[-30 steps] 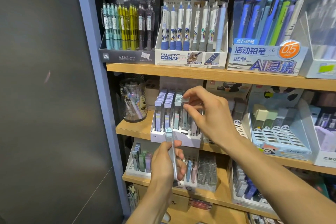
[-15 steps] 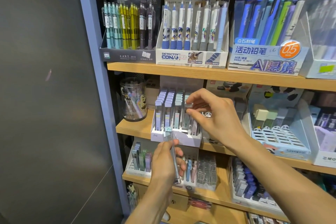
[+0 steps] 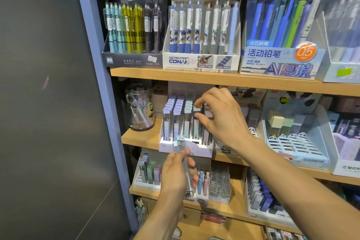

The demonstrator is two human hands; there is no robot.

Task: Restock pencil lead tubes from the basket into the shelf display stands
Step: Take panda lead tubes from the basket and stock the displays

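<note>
A white display stand (image 3: 187, 147) sits on the middle shelf, filled with rows of upright pencil lead tubes (image 3: 178, 119) with lilac and pale green caps. My right hand (image 3: 220, 119) reaches over the stand, its thumb and forefinger pinching the pale green cap of one tube in the right rows. My left hand (image 3: 175, 173) is lower, in front of the stand, gripping a few clear lead tubes (image 3: 183, 160) upright, their caps just below the stand's front edge. The basket is out of view.
A clear jar (image 3: 140, 107) of pens stands left of the stand. Panda-themed stands (image 3: 292, 142) fill the shelf to the right. Pen and mechanical pencil boxes (image 3: 200, 60) line the shelf above. Smaller lead displays (image 3: 150, 175) sit on the shelf below. A blue shelf post (image 3: 101, 103) borders the left.
My right hand has lowered slightly while still pinching the tube cap in the stand. My left hand holds its tubes in nearly the same place.
</note>
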